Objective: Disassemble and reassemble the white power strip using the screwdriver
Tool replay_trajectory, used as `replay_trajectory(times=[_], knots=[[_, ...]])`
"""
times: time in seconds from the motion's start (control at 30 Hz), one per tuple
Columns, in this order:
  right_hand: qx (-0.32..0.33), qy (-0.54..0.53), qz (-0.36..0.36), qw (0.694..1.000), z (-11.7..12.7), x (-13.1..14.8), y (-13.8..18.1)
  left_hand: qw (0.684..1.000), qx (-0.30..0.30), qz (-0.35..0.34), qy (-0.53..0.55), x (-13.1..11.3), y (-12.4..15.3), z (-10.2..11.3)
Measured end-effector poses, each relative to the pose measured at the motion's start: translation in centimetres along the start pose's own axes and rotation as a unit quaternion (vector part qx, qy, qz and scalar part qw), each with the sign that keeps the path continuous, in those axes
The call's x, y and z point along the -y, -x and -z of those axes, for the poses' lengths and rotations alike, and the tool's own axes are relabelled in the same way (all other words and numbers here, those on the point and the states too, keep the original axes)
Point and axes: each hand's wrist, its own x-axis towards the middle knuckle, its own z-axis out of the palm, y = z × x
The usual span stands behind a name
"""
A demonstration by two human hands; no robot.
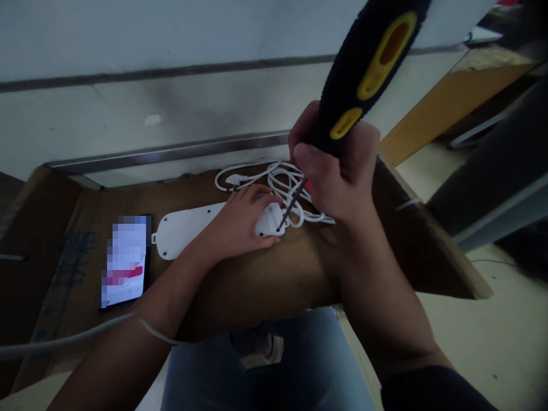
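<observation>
A white power strip (184,225) lies with its screw holes facing up on the brown cardboard (274,279). My left hand (242,222) presses over its right part, thumb and fingers gripping the two long sides. In my right hand (336,165) is a screwdriver (368,74) with a thick black and yellow handle. Its thin shaft slants down to the left, and the tip meets a hole at the strip's right end. Whether a screw sits in that hole cannot be made out. The strip's white cord (278,171) lies coiled behind my hands, its plug (234,181) on the left.
Left of the strip lies a phone (126,260) with a lit, blurred-out screen. Cardboard side walls (411,222) rise at both ends. A pale cable (85,331) crosses near my left forearm. Behind stands a light panel (171,108) with a metal edge.
</observation>
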Motion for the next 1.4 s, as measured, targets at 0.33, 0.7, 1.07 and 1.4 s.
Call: replay_trajectory(times=[0.33,0.7,1.07,1.4], knots=[[-0.024,0.004,-0.022,0.999,-0.4,0.1,0.0,1.0,-0.001,-0.005,0.007,0.2,0.0,-0.4],[-0.057,-0.023,-0.041,0.997,-0.9,0.3,-0.1,1.0,-0.003,-0.006,0.002,0.3,0.0,-0.4],[-0.106,-0.067,-0.02,0.992,-1.3,0.2,-0.5,0.999,0.009,-0.006,0.031,0.2,0.1,0.1],[-0.166,-0.108,-0.039,0.979,-1.1,1.0,-1.3,0.993,0.003,-0.048,0.112,0.0,0.1,0.8]])
